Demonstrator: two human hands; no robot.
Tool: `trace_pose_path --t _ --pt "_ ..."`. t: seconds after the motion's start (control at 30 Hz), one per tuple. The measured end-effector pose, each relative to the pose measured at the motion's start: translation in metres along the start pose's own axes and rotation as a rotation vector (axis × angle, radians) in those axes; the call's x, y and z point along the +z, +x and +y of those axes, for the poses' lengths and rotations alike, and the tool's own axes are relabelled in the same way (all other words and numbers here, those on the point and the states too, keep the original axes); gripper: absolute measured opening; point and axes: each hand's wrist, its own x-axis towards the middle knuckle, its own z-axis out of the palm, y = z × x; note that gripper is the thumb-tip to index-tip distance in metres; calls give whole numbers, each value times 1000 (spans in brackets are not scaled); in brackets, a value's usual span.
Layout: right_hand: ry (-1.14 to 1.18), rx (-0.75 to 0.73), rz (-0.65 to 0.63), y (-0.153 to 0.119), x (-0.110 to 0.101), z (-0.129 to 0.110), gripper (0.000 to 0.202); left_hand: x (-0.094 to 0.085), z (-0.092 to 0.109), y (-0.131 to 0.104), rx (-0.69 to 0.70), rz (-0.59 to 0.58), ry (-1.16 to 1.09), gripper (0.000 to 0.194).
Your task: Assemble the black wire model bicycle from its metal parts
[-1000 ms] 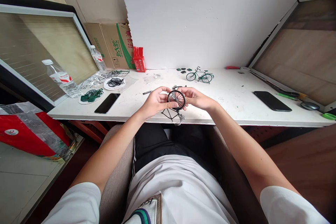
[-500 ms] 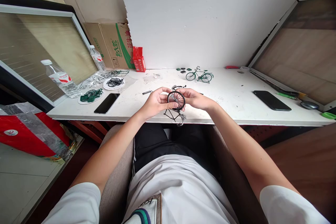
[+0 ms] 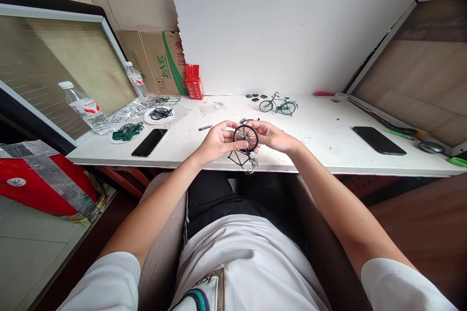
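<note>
Between my hands, over the table's front edge, is a black model bicycle (image 3: 245, 138) with a spoked wheel turned toward me. Its thin frame and silver parts hang below the wheel. My left hand (image 3: 218, 143) is closed on it from the left, the thumb lying across the wheel's lower part. From the right, my right hand (image 3: 273, 137) pinches the bicycle near the wheel's upper rim; some of its fingertips are hidden behind the wheel. A finished-looking green model bicycle (image 3: 278, 105) stands farther back on the table.
On the white table (image 3: 314, 141), a phone (image 3: 149, 143) lies left and another phone (image 3: 378, 140) right. Plates hold green parts (image 3: 128, 131) and black parts (image 3: 161, 113). Two water bottles (image 3: 87, 109) and a red box (image 3: 194, 82) stand at the left and back.
Both hands keep their hold on the black model bicycle. The right fingers have shifted slightly at the wheel's rim, and the bicycle's lower silver parts have turned a little.
</note>
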Motion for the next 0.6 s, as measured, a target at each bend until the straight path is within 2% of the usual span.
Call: trace_pose_path --t 0.27,0.6 --pt "-27 -2 -41 0 1 0 29 0 0 0 0 -17 -3 67" --pt "-21 65 -17 2 7 -3 28 0 -3 1 -2 -7 10 67"
